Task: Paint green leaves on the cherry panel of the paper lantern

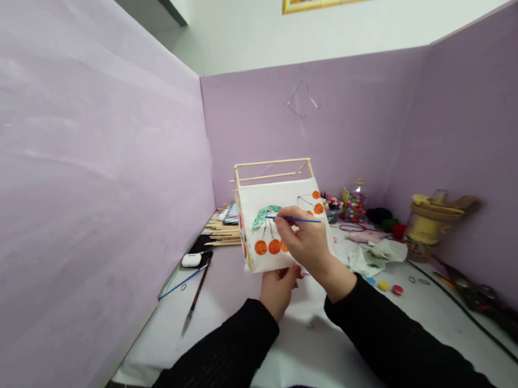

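A box-shaped wooden stick frame (pixel 272 162), its front covered in white paper (pixel 266 262), stands upright before me. Orange circles and a green leaf-like shape with dark stems (pixel 265 215) are painted on the paper. My left hand (pixel 279 287) is closed at the bottom edge of the frame, its fingertips partly hidden. In my right hand (pixel 306 239) a thin blue paintbrush (pixel 299 219) is pinched, with its tip over the green painting. That hand covers some of the orange circles.
To the left lie another blue brush (pixel 182 283), a brown-handled brush (pixel 199 293), a white case (pixel 191 260) and wooden sticks (pixel 224 232). Crumpled paper (pixel 375 256), small paint pots (pixel 397 290), a jar of colourful balls (pixel 355 205) and scissors (pixel 466 288) are on the right. Purple partitions (pixel 326 122) enclose the table.
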A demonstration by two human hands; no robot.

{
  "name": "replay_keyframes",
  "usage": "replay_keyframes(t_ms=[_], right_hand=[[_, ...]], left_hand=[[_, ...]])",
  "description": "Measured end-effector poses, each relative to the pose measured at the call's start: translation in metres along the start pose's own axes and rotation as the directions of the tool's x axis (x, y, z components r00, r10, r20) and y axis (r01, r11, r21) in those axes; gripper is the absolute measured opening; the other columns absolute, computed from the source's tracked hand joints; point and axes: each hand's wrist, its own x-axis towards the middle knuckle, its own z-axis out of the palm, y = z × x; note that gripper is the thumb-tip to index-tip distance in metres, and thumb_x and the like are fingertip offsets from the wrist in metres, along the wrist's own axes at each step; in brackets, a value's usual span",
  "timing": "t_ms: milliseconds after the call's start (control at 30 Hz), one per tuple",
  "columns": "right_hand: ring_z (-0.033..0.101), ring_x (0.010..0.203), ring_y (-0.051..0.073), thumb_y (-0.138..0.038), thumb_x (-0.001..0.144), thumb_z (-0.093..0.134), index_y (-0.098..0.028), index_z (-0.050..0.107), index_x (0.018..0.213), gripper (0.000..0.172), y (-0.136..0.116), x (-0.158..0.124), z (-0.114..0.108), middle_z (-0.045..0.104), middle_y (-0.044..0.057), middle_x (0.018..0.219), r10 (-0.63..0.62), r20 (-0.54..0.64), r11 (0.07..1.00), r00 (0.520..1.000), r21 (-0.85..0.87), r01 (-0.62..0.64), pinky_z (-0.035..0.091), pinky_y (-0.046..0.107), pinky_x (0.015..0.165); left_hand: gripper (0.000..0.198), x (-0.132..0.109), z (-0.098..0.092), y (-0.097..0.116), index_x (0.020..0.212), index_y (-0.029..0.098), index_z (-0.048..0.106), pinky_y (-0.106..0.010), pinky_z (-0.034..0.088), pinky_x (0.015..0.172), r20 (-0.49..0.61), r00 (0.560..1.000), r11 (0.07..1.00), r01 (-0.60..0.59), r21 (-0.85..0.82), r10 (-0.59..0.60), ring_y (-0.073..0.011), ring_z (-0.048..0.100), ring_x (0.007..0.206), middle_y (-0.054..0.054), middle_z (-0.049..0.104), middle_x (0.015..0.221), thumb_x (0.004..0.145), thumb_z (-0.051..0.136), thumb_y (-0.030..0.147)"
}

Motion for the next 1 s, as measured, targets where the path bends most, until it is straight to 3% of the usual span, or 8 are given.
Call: replay_keyframes(t_ms=[100,300,467,633,1000], right_hand=[[0.062,0.067,0.014,-0.024,0.087,0.050,-0.019,0.061,0.084,0.012,0.000,0.000,-0.001,0.066,0.003,0.076,0.012,-0.036,1.000,0.999,-0.003,-0.013,0.051,0.027,0.067],[0.060,0.064,0.013,-0.024,0.086,0.050,-0.020,0.061,0.084,0.012,-0.002,-0.001,0.001,0.066,0.001,0.074,0.067,0.056,0.997,0.996,0.036,-0.069,0.050,0.026,0.066],[0.059,0.061,0.012,-0.024,0.085,0.051,-0.020,0.060,0.081,0.011,-0.005,0.000,0.000,0.064,0.001,0.070,0.105,0.010,0.993,0.994,0.061,-0.105,0.049,0.024,0.063],[0.058,0.060,0.012,-0.025,0.084,0.051,-0.020,0.060,0.080,0.011,-0.007,-0.001,0.000,0.063,0.000,0.068,0.137,0.081,0.987,0.987,0.077,-0.143,0.048,0.024,0.063],[0.055,0.058,0.011,-0.023,0.081,0.052,-0.019,0.058,0.075,0.009,-0.008,0.002,-0.006,0.059,-0.002,0.064,0.231,0.089,0.955,0.969,0.169,-0.243,0.045,0.022,0.058]], left_hand=[[0.039,-0.001,0.000,0.000,0.065,0.015,0.060,-0.025,0.036,0.050,0.003,1.000,1.000,-0.002,-0.011,0.002,-0.0098,0.044,0.050,-0.002,0.058,0.060,0.069,0.066,0.054],[0.038,0.001,0.000,-0.001,0.062,0.015,0.059,-0.025,0.036,0.050,-0.005,1.000,1.000,-0.001,0.002,0.001,-0.0098,0.043,0.049,-0.002,0.056,0.055,0.070,0.065,0.052],[0.038,0.001,0.000,-0.003,0.064,0.015,0.060,-0.025,0.035,0.049,-0.001,1.000,1.000,0.001,-0.005,-0.001,-0.0097,0.044,0.049,-0.002,0.057,0.057,0.069,0.065,0.052],[0.036,0.001,0.001,-0.002,0.064,0.015,0.060,-0.025,0.035,0.049,-0.017,1.000,1.000,-0.003,0.006,0.003,-0.0105,0.045,0.049,-0.001,0.055,0.054,0.070,0.065,0.050],[0.035,0.000,0.001,0.000,0.066,0.015,0.061,-0.025,0.036,0.050,-0.007,1.000,1.000,0.003,-0.013,-0.003,-0.0102,0.045,0.049,-0.002,0.058,0.057,0.069,0.066,0.050]])
